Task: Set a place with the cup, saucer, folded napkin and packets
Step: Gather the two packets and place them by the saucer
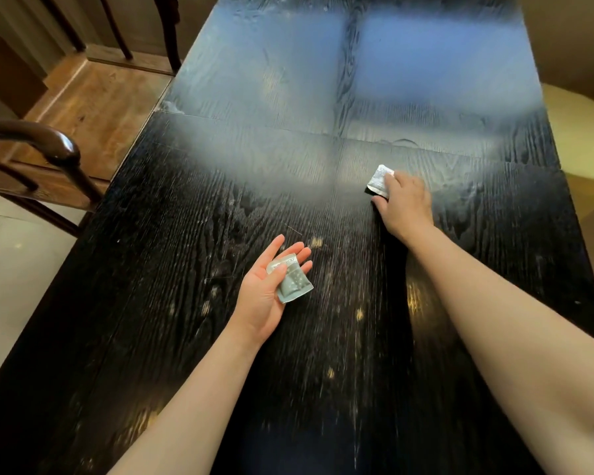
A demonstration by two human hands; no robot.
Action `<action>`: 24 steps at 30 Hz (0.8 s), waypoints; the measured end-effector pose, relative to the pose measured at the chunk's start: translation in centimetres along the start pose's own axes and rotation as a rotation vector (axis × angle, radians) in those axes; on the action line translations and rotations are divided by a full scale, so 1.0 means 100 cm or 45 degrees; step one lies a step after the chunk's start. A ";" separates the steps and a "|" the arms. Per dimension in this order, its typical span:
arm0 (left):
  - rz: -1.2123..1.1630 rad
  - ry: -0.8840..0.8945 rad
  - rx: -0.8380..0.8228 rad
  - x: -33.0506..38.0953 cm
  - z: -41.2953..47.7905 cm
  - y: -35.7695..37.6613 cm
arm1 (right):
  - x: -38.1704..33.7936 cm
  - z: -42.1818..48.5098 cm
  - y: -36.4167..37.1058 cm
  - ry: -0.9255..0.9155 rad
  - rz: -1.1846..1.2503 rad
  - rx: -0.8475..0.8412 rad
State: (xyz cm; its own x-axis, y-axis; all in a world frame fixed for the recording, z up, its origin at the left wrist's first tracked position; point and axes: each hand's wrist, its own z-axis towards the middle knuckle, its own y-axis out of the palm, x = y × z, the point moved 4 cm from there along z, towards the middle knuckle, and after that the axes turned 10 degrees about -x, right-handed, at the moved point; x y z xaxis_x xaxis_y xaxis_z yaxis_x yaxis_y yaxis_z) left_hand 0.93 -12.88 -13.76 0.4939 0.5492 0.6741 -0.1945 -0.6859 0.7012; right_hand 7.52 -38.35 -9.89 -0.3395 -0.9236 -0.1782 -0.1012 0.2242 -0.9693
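Dark wood-grain worktop filling most of view, long axis running toward 12 o'clock; pale window glare across far half, seam crossing at mid-length. Surface smeared and speckled near centre.

Wooden chair at 9 o'clock, just beside worktop edge, curved top rail showing. More chair legs at 11 o'clock, standing on brown wood floor.

Two bare forearms entering from 6 o'clock and 5 o'clock.

Right hand at about 2 o'clock from centre, palm down, low over worktop. Fingers curled onto near edge of silver packet, thumb out to the left and touching the worktop. Packet tilted, far corner raised, lower edge at or just off the surface; cannot tell which. Grip looks like a pinch at the packet's right side, contact partly hidden by fingers.

Left hand near centre, slightly toward 7 o'clock, palm up, fingers spread and pointing to 1 o'clock. Grey-green packet lying across palm and fingers, thumb pressed onto its upper half, lower corner hanging past the hand edge. Print on packet too blurred to read.

Hands well apart.
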 end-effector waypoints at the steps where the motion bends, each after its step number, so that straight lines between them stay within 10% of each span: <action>1: 0.007 -0.003 -0.007 0.000 0.000 0.000 | -0.002 -0.001 0.002 -0.018 -0.020 0.049; 9: -0.070 -0.039 -0.021 0.000 0.002 -0.001 | -0.033 -0.055 0.010 -0.224 -0.052 0.134; 17: -0.023 -0.082 0.012 -0.002 -0.007 0.012 | -0.076 -0.180 0.031 0.459 2.146 -0.044; 24: -0.077 -0.099 -0.172 -0.020 -0.060 0.052 | -0.080 -0.242 0.017 0.489 1.442 0.192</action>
State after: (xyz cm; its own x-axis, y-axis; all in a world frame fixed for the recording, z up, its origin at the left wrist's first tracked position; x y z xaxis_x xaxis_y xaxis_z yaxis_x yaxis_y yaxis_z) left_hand -6.12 -14.72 -10.07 0.5709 0.5453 0.6138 -0.2720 -0.5797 0.7681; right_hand -12.59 -23.08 -6.02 -0.4238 -0.0674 -0.9032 0.5359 0.7853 -0.3101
